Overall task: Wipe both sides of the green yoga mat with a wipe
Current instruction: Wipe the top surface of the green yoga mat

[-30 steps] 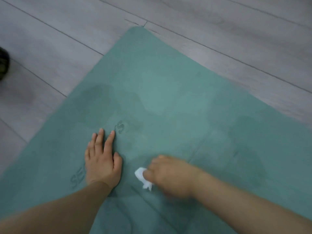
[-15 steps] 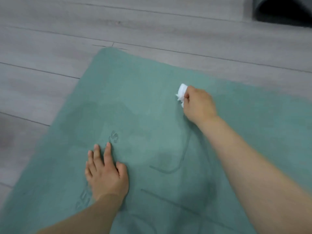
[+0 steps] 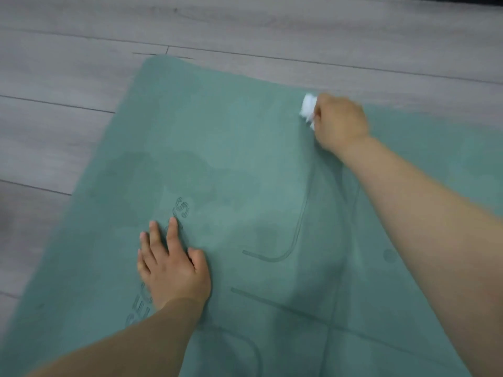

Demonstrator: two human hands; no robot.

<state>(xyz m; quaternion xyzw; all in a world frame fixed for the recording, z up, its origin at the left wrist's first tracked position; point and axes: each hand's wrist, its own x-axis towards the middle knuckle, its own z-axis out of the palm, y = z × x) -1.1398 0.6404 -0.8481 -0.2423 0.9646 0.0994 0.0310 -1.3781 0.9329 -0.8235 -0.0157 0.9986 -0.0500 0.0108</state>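
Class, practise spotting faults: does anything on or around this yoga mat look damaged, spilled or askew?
Nothing looks wrong. The green yoga mat lies flat on the grey floor; its darker patches look like damp from wiping. The left hand rests flat on it, and the right hand grips the wipe.

Floor (image 3: pixel 68 77) was grey wood-look planks — the green yoga mat (image 3: pixel 231 148) lay flat right on it, one rounded corner showing.

single head-worn wide-angle cam, looking forward and steeply down from above the person's arms, close to the floor; frame covers the near end of the green yoga mat (image 3: pixel 245 159) and grey plank floor (image 3: pixel 68 77) beyond; only one view, nothing shared
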